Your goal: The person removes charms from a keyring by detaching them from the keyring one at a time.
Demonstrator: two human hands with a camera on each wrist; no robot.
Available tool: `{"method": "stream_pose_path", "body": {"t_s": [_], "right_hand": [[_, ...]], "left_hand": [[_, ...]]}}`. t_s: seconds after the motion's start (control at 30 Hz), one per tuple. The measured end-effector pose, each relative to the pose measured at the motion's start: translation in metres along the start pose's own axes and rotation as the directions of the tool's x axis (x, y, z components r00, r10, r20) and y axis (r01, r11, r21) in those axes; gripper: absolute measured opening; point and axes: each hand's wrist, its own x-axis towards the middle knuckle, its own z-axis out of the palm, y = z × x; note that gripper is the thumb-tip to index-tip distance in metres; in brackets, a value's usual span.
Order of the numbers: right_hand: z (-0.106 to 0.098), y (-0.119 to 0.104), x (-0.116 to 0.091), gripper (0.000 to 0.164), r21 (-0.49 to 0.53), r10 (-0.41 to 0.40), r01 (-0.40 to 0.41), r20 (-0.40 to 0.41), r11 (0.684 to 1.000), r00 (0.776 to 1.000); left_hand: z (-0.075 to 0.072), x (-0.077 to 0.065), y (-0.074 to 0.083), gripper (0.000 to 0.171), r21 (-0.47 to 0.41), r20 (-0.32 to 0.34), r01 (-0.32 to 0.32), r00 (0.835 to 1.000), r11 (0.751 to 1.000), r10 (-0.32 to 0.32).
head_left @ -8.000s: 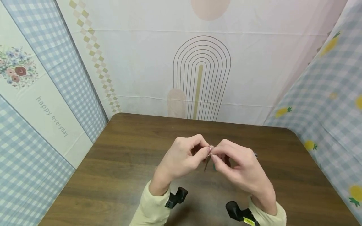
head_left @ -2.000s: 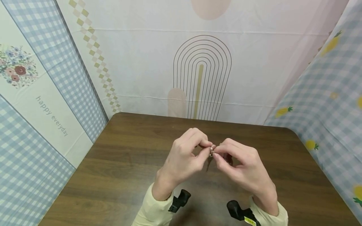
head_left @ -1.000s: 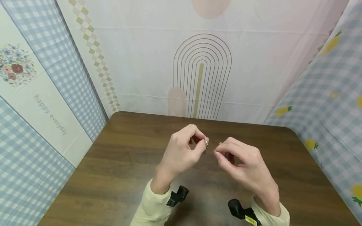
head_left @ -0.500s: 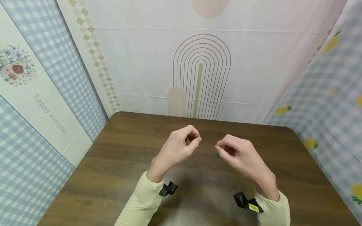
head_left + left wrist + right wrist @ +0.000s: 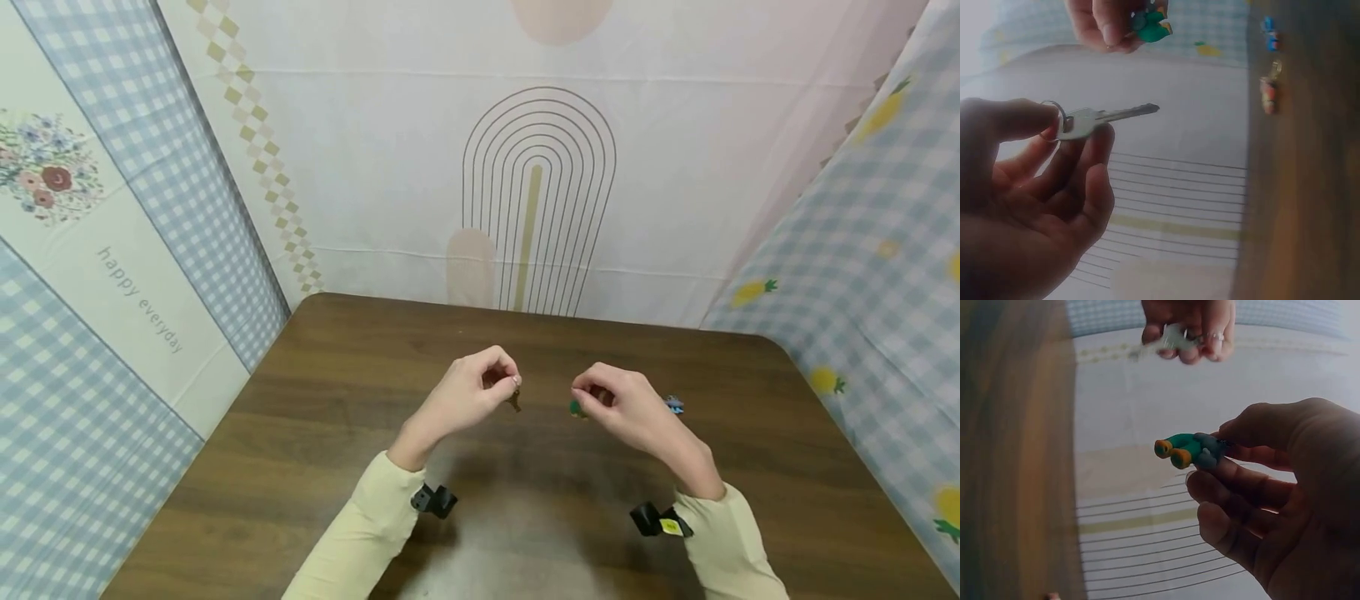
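My left hand (image 5: pixel 476 392) pinches a metal ring (image 5: pixel 1052 119) between thumb and forefinger. A silver key (image 5: pixel 1088 123) hangs on that ring and points away from the palm in the left wrist view. Across a gap, my right hand (image 5: pixel 626 404) pinches a small figurine charm (image 5: pixel 1191 450) with green legs, orange feet and a grey body. Its upper end is hidden by the fingers. Both hands are above the table, apart from each other.
On the brown wooden table (image 5: pixel 360 400) lies a small blue charm (image 5: pixel 674 405) beyond the right hand. Near it, a red-and-orange charm (image 5: pixel 1269 97) with a gold clasp shows in the left wrist view. Patterned cloths (image 5: pixel 375 167) hang behind and at both sides.
The hands met at the key ring two seconds ago. They have since drawn apart, the left moving left with the key and ring, the right keeping the figurine charm.
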Motion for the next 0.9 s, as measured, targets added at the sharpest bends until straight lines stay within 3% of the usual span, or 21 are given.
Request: {"method": "stream_pose_path", "body": {"t_s": [0.23,0.57,0.9], "right_hand": [[0.007,0.017,-0.001,0.005,-0.021,0.077,-0.075,0.117,0.997,0.99],[0.017,0.047,-0.007,0.005,-0.02,0.143,-0.142,0.219,0.99,0.965],[0.019,0.077,-0.006,0.014,0.018,0.223,-0.237,0.28,0.971,0.934]], "left_hand": [[0.0,-0.003,-0.027,0.004,-0.024,0.025,0.067,0.997,0.997,-0.067],[-0.012,-0.003,-0.053,0.004,0.043,0.046,0.098,0.994,0.994,-0.1],[-0.03,0.002,-0.085,0.004,0.162,0.183,0.146,0.967,0.976,-0.176]]}}
